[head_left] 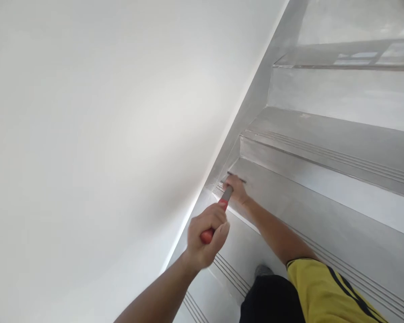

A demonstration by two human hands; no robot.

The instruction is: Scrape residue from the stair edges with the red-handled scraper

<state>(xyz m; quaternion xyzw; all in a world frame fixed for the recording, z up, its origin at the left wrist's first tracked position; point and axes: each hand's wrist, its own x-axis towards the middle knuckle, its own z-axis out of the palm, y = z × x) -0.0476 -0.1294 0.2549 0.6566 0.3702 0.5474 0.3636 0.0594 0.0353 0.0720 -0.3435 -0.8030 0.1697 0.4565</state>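
Note:
My left hand (pixel 207 233) is wrapped round the red grip of a red-handled tool (pixel 223 202). Its rounded red butt shows below the fist, and a grey neck runs up the stairs from the grip. Farther along, my right hand (pixel 235 187) closes about the tool's far end, next to the wall side of a grey step. A thin dark bar (pixel 241 180) crosses there, partly hidden by the fingers. What kind of head the tool has cannot be made out. Close beside the right hand, the step's grooved edge (pixel 218 186) meets the skirting.
A smooth white wall (pixel 87 134) fills the left. Grey skirting (pixel 256 94) slopes along it. Glossy grey steps (pixel 340 148) with grooved edges rise to the upper right. Below are my dark-clothed leg (pixel 272 298), a shoe (pixel 263 270) and a yellow sleeve (pixel 323 291).

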